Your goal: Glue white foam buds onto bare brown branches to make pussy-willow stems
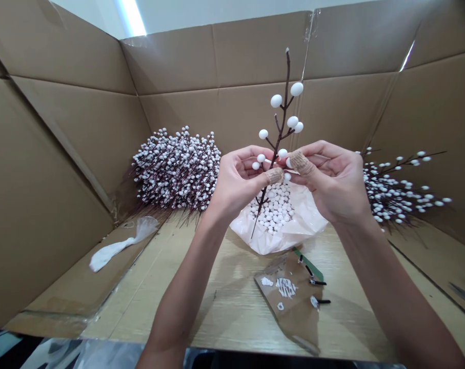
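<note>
My left hand (243, 177) pinches a dark brown artificial berry branch (281, 128) that stands upright, tilted a little to the right. White berries sit on several of its side twigs, while some twig ends are bare. Close beside the stem, my right hand (328, 174) pinches a white berry (289, 162) between thumb and fingers. Both thumbs wear tan wraps. Beneath the hands, a white plastic bag (309, 210) lies spread with many loose white berries (274, 212) in it.
A large pile of berry branches (174, 169) is at the left, a smaller bunch (393, 189) at the right. Nearer me lies a cardboard piece (301, 318) with white glue smears. A white glue bag (115, 251) rests left. Cardboard walls (178, 61) surround the table.
</note>
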Demonstrator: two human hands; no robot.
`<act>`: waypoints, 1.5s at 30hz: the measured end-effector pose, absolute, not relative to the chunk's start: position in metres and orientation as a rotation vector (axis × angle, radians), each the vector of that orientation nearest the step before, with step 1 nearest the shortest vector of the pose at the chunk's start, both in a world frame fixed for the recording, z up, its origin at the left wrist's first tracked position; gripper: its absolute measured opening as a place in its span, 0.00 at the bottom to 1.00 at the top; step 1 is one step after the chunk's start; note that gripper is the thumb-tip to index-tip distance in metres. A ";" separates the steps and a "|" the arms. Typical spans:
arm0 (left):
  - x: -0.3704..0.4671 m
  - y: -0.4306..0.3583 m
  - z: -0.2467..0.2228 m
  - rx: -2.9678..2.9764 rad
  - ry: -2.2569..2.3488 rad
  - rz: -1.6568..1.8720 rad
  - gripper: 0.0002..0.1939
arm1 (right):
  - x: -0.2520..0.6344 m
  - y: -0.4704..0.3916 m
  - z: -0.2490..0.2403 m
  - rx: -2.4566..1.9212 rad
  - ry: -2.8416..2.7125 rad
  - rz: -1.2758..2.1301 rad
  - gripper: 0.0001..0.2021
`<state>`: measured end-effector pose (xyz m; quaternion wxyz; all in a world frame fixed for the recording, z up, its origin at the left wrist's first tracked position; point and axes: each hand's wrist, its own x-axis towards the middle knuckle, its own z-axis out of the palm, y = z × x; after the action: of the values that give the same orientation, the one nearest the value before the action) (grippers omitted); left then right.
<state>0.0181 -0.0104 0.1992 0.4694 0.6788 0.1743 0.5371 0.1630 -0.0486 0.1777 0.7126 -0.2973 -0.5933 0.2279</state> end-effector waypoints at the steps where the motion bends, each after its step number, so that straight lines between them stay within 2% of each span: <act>1: 0.018 -0.010 0.199 1.669 0.431 1.318 0.10 | 0.163 -0.048 0.177 -0.655 -1.319 0.504 0.10; 16: 0.019 -0.009 0.197 1.687 0.437 1.346 0.10 | 0.161 -0.046 0.175 -0.666 -1.297 0.463 0.10; 25: 0.018 -0.004 0.196 1.654 0.449 1.313 0.11 | 0.163 -0.044 0.174 -0.748 -1.332 0.505 0.13; 29: 0.019 -0.002 0.195 1.607 0.419 1.282 0.12 | 0.168 -0.043 0.177 -0.715 -1.364 0.616 0.14; 34: 0.017 0.005 0.193 1.527 0.390 1.233 0.13 | 0.184 -0.050 0.186 -0.688 -1.423 0.819 0.19; 39: 0.012 0.015 0.195 1.320 0.347 1.238 0.16 | 0.192 -0.050 0.183 -0.957 -1.845 1.009 0.26; 42: 0.010 0.020 0.195 1.225 0.298 1.232 0.18 | 0.181 -0.043 0.173 -1.013 -2.025 1.102 0.21; 45: 0.010 0.024 0.193 1.178 0.270 1.217 0.18 | 0.166 -0.036 0.165 -0.930 -1.976 1.187 0.15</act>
<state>0.0101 0.0241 0.1932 0.6544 0.5195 0.1190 0.5364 0.1659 -0.0360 0.1649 0.3223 -0.3542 -0.7525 0.4521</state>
